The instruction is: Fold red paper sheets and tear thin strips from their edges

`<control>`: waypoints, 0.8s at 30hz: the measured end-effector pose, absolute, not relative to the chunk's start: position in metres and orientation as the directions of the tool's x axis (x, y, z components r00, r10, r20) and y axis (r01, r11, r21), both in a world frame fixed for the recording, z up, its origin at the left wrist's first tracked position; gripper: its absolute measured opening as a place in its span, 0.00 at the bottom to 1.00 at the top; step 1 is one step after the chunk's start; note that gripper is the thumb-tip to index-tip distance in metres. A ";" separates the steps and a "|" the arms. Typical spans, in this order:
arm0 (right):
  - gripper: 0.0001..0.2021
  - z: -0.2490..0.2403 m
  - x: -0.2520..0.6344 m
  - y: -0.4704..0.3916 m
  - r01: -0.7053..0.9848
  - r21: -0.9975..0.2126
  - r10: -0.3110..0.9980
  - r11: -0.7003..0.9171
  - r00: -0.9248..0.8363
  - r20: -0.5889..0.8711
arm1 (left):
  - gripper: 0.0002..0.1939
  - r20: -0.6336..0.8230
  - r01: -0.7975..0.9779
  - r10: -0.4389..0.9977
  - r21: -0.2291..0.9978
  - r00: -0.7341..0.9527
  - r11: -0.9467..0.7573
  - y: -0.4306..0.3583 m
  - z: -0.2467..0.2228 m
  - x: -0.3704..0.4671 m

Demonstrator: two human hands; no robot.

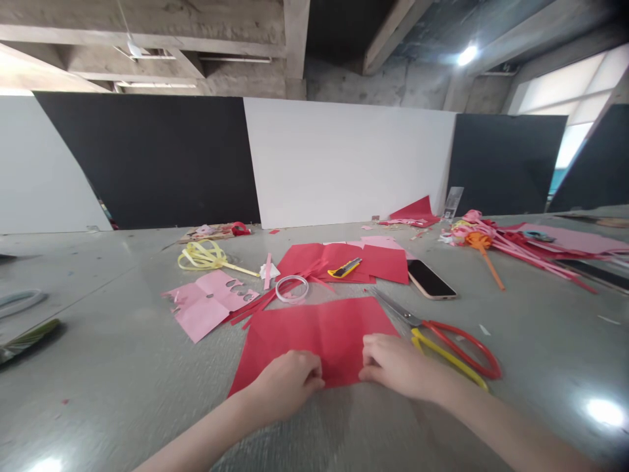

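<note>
In the head view a sheet of red paper (pixel 334 331) with a crease down its middle lies on the grey table. My left hand (pixel 289 383) rests at its near edge, fingers curled in and thumb against them, gripping the edge. On the right part of the same sheet is my right hand (pixel 393 364), its thumb and fingers pinched on the paper near the edge. Large scissors (pixel 417 321) with one red and one yellow handle lie just beyond my right hand, blades pointing away. Some of the fingertips are hidden.
Beyond the sheet lie more red paper (pixel 386 263), a yellow utility knife (pixel 344 267), a roll of clear tape (pixel 291 289) and a phone (pixel 432 279). Cut pink paper (pixel 209 301) and yellow strips (pixel 202 255) lie left; an orange paper flower (pixel 479 241) is right.
</note>
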State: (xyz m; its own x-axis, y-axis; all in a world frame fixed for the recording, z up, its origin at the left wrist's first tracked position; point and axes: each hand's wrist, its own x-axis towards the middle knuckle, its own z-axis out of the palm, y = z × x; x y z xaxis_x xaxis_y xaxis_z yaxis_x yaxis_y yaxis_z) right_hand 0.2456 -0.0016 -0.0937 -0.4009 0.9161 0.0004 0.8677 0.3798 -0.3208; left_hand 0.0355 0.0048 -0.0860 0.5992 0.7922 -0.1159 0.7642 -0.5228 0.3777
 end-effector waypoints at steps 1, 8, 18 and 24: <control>0.06 -0.094 0.245 -0.001 0.869 -0.315 0.917 0.380 -0.400 0.004 | 0.08 -0.115 0.764 0.792 0.376 0.600 -0.524 0.005 -0.086 0.035; 0.06 -0.096 0.244 -0.002 0.887 -0.262 0.921 0.380 -0.389 0.021 | 0.07 -0.108 0.782 0.799 0.318 0.592 -0.536 0.005 -0.085 0.035; 0.06 -0.096 0.245 -0.004 0.884 -0.251 0.917 0.394 -0.398 0.038 | 0.25 0.085 0.483 0.491 0.099 0.867 -0.870 -0.035 -0.120 0.062; 0.06 -0.099 0.245 -0.007 0.870 -0.283 0.914 0.403 -0.400 0.072 | 0.37 -0.060 0.545 0.542 0.095 0.838 -0.833 -0.033 -0.123 0.060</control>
